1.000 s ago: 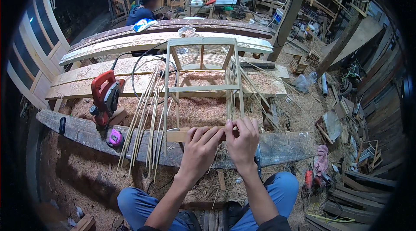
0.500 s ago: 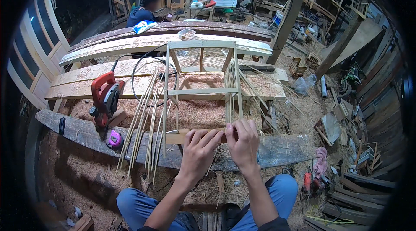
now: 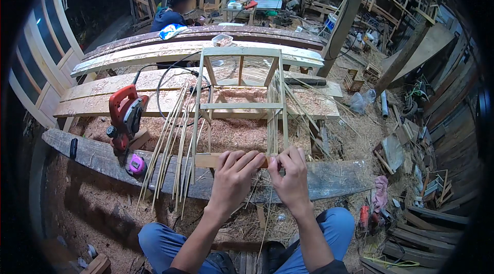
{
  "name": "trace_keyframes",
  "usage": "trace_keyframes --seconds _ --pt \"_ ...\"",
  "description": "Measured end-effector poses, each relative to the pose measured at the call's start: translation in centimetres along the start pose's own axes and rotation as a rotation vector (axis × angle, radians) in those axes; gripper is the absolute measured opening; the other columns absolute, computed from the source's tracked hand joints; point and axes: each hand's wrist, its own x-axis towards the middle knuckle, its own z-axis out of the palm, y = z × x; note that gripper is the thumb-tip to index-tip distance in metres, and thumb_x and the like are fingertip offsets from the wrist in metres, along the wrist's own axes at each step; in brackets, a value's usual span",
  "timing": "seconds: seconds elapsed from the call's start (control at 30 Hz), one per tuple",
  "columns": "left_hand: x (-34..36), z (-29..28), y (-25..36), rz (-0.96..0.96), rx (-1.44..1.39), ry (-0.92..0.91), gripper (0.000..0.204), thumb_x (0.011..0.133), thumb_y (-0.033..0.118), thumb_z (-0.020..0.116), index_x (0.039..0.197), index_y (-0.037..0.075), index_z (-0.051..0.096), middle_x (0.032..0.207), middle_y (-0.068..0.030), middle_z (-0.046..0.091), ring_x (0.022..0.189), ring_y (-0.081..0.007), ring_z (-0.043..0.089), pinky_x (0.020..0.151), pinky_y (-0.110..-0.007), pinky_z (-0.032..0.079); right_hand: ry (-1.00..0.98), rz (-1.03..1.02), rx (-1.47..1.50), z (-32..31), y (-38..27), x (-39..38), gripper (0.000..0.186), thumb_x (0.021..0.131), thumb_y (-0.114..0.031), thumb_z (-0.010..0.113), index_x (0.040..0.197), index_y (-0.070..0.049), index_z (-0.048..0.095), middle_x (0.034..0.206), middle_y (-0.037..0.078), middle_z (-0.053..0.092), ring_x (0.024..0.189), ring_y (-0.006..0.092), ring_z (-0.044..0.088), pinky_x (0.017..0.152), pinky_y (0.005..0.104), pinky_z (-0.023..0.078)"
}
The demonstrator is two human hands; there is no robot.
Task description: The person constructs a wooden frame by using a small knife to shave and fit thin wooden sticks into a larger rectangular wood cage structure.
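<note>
A small wooden frame (image 3: 242, 105) with upright legs and crossbars stands before me, its far end holding a row of thin curved strips. Across its near end runs a flat wooden bar (image 3: 206, 161). My left hand (image 3: 234, 176) is closed with its fingers over this bar. Beside it, my right hand (image 3: 289, 176) is pinched at the bar's right part; what its fingertips hold is hidden. One thin strip hangs below, between the hands. Bundles of thin wooden strips (image 3: 170, 140) lie left of the frame, and more strips (image 3: 272, 125) lie along its right side.
A red power planer (image 3: 125, 117) and a pink tape measure (image 3: 136, 164) sit left on the worn plank bench (image 3: 92, 153). Shaving-covered boards (image 3: 103, 89) stretch behind, with a plastic tub (image 3: 222, 41) on them. Another person (image 3: 172, 11) sits at the back left. A slanting post (image 3: 343, 22) rises at right.
Both hands have come slightly nearer to me. The frame has shifted a little, its near left end moving left and its top right.
</note>
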Motion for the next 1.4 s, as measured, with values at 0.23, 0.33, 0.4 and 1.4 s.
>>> trace_keyframes --seconds 0.23,0.33,0.4,1.4 --pt "-0.5 0.1 0.2 -0.015 0.050 0.003 0.041 0.087 0.008 0.070 0.128 0.009 0.070 0.127 -0.0029 0.072 0.118 -0.0231 0.062 0.110 -0.044 0.041 -0.049 0.004 0.007 -0.7 -0.2 -1.1 0.016 0.092 -0.008 0.068 0.083 0.001 0.059 0.090 0.016 0.054 0.090 0.0343 0.053 0.080 0.0468 0.045" --pt "-0.6 0.4 0.5 -0.015 0.071 0.019 0.043 0.085 0.006 0.071 0.128 0.010 0.071 0.128 -0.0034 0.072 0.119 -0.0234 0.063 0.112 -0.045 0.040 -0.011 -0.069 -0.014 -0.6 -0.2 -1.8 0.018 0.091 -0.008 0.069 0.079 0.000 0.058 0.087 0.015 0.054 0.086 0.0331 0.053 0.078 0.0462 0.044" --pt "-0.6 0.3 0.7 -0.021 0.070 0.034 0.045 0.083 0.004 0.072 0.128 0.011 0.072 0.128 -0.0045 0.072 0.119 -0.0240 0.063 0.113 -0.046 0.040 0.003 -0.098 -0.020 -0.8 -0.4 -2.5 0.018 0.089 -0.008 0.070 0.079 0.000 0.058 0.087 0.014 0.054 0.085 0.0328 0.053 0.078 0.0459 0.044" --pt "-1.9 -10.0 -1.0 0.026 0.289 0.117 0.017 0.083 0.009 0.080 0.096 0.018 0.077 0.126 0.0019 0.072 0.133 -0.0205 0.058 0.118 -0.047 0.032 -0.132 -0.062 0.365 -6.1 0.4 -3.8 0.018 0.096 -0.024 0.075 0.095 -0.006 0.075 0.099 0.010 0.070 0.095 0.0294 0.065 0.085 0.0412 0.050"
